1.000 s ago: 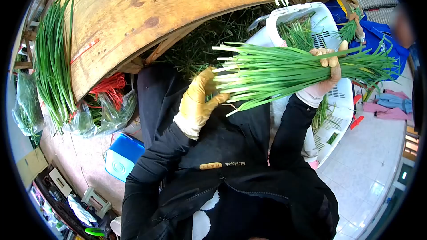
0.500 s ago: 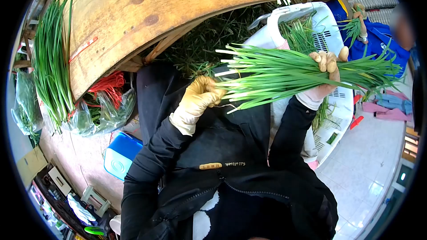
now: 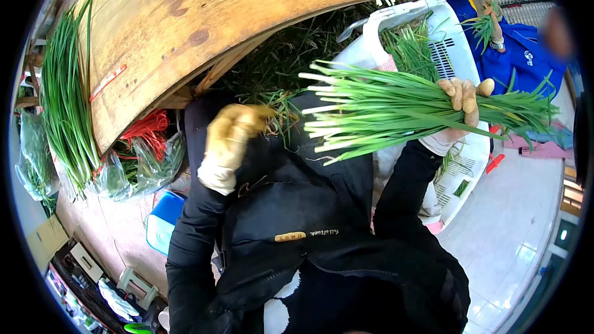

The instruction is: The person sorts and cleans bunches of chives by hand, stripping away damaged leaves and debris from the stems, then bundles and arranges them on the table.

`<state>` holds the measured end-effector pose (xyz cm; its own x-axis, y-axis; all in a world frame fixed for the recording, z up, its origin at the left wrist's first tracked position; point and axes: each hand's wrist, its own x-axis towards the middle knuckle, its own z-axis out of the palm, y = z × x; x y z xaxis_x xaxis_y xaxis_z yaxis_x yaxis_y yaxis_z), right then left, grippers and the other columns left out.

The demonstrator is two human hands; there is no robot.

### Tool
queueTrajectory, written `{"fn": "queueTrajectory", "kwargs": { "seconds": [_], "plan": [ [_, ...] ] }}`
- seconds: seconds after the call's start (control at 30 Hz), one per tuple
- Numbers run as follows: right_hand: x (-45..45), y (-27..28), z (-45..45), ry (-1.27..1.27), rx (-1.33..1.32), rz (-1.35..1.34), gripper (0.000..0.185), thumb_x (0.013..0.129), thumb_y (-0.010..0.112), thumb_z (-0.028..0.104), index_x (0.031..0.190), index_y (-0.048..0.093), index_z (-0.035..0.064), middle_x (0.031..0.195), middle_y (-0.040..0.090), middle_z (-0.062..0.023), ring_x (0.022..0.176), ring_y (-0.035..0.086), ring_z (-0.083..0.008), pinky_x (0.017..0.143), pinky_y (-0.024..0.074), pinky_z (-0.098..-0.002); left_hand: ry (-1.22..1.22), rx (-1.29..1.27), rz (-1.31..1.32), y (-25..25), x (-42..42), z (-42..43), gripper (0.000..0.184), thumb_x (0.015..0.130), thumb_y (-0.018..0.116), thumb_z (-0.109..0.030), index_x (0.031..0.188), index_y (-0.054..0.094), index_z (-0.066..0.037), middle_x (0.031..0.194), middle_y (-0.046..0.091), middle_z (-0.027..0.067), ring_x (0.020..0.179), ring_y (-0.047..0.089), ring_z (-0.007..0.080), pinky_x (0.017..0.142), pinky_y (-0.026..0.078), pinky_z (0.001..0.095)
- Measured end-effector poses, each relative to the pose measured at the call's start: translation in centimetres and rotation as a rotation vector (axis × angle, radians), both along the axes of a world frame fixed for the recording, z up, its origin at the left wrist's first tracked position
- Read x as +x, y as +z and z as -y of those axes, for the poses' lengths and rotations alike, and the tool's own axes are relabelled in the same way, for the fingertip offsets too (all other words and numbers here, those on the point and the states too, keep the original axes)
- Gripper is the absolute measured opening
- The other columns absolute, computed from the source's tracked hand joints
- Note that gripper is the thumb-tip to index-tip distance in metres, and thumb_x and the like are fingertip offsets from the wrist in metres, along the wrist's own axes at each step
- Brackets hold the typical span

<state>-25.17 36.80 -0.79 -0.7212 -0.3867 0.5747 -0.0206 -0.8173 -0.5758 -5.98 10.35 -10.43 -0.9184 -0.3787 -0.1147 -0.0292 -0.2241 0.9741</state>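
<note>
A thick bunch of garlic chives lies sideways across the front of my body, pale stem ends to the left and green tips to the right. My right hand, in a stained glove, is wrapped round it toward the leafy end. My left hand, in a yellowed glove, is held apart from the stem ends, above my dark-clad lap. Motion smears its fingers, so their grip cannot be made out. Loose leaf scraps lie just beyond it.
A wooden table curves across the top, with chives hanging over its left edge. A white plastic basket holds more greens. Red ties and a blue-white box sit left. A co-worker in blue is at right.
My left hand has moved left, away from the stem ends. My right hand keeps hold of the chives, whose stem ends have fanned and tilted slightly. The whole view has shifted a little.
</note>
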Motion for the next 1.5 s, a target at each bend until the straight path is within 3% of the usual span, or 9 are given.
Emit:
{"fn": "queueTrajectory", "kwargs": {
  "seconds": [0.23,0.53,0.63,0.67,0.87,1.07,1.33,1.4,1.5],
  "plan": [
    [0.5,0.7,2.1,0.134,0.088,-0.129,0.034,0.083,0.047,-0.001,0.116,0.048,0.0081,0.069,0.047,0.0008,0.066,0.044,-0.0116,0.076,0.0357,-0.0280,-0.341,-0.412,0.020,1.6,-4.0,-4.9,0.030,0.074,0.067,-0.029,0.077,0.063,0.001,0.075,0.060,0.0132,0.069,0.056,0.0222,0.065,0.044,0.0314],
    [0.0,1.7,3.9,0.174,0.070,-0.012,0.047,0.080,0.049,0.000,0.125,0.037,0.0050,0.070,0.041,0.0030,0.065,0.041,-0.0105,0.073,0.0360,-0.0275,-0.363,0.561,-0.066,-0.1,-1.7,-4.1,0.026,0.081,0.060,-0.026,0.074,0.057,-0.001,0.077,0.055,0.0042,0.073,0.049,0.0115,0.068,0.039,0.0252],
    [-0.2,6.5,8.1,0.283,0.028,0.145,0.058,0.084,0.046,0.007,0.134,0.018,-0.0002,0.066,0.032,0.0035,0.061,0.036,-0.0066,0.070,0.0353,-0.0255,-0.441,0.412,-0.170,2.1,-0.6,-2.9,0.023,0.084,0.057,-0.022,0.076,0.059,0.000,0.077,0.058,0.0069,0.075,0.053,0.0144,0.070,0.041,0.0270],
    [-1.4,8.0,9.2,0.395,0.136,0.202,0.037,0.085,0.046,0.018,0.118,0.039,0.0017,0.068,0.033,0.0035,0.062,0.035,-0.0073,0.067,0.0338,-0.0245,-0.508,0.366,-0.198,3.6,-0.3,-2.4,0.023,0.084,0.056,-0.022,0.079,0.060,0.000,0.079,0.059,0.0064,0.076,0.053,0.0137,0.071,0.042,0.0267],
    [-8.6,9.9,19.5,0.031,0.783,-0.174,0.047,0.085,0.045,0.027,0.123,0.035,0.0024,0.089,0.040,-0.0027,0.084,0.041,-0.0127,0.077,0.0362,-0.0269,-0.578,0.321,-0.405,9.6,-0.4,-1.1,0.020,0.085,0.054,-0.017,0.081,0.060,0.001,0.080,0.061,0.0100,0.080,0.055,0.0185,0.073,0.043,0.0300],
    [-13.0,5.2,22.8,-0.082,1.336,-0.317,0.057,0.086,0.045,0.037,0.129,0.030,0.0031,0.110,0.048,-0.0089,0.106,0.047,-0.0180,0.086,0.0385,-0.0293,-0.220,0.078,-0.116,10.1,2.4,4.4,0.027,0.084,0.055,-0.024,0.080,0.057,0.003,0.084,0.060,0.0135,0.078,0.057,0.0210,0.074,0.044,0.0301],
    [-5.8,0.1,20.1,0.011,1.405,-0.603,0.123,0.052,0.070,0.062,0.137,-0.002,0.0090,0.141,0.008,-0.0193,0.132,0.005,-0.0292,0.106,0.0120,-0.0371,0.400,-0.285,-0.242,8.9,-4.7,7.8,0.072,0.071,0.069,-0.019,0.126,0.024,-0.004,0.126,0.029,0.0209,0.112,0.040,0.0290,0.087,0.040,0.0357],
    [-4.6,-1.6,20.4,-0.103,1.412,-0.748,0.115,0.057,0.075,0.047,0.138,0.001,0.0117,0.141,0.011,-0.0198,0.131,0.008,-0.0305,0.106,0.0132,-0.0372,0.511,-0.922,-0.340,6.9,-8.6,7.8,0.082,0.064,0.073,-0.023,0.127,0.024,-0.004,0.129,0.025,0.0236,0.118,0.033,0.0341,0.095,0.031,0.0411],
    [-5.6,-3.9,20.2,-0.289,1.308,-0.596,0.092,0.068,0.069,0.020,0.138,0.009,0.0122,0.138,0.022,-0.0187,0.128,0.021,-0.0307,0.104,0.0189,-0.0353,0.538,-1.021,0.121,7.0,-9.8,5.9,0.082,0.061,0.075,-0.020,0.126,0.027,-0.005,0.128,0.026,0.0220,0.121,0.028,0.0329,0.098,0.028,0.0347]
  ]
}}
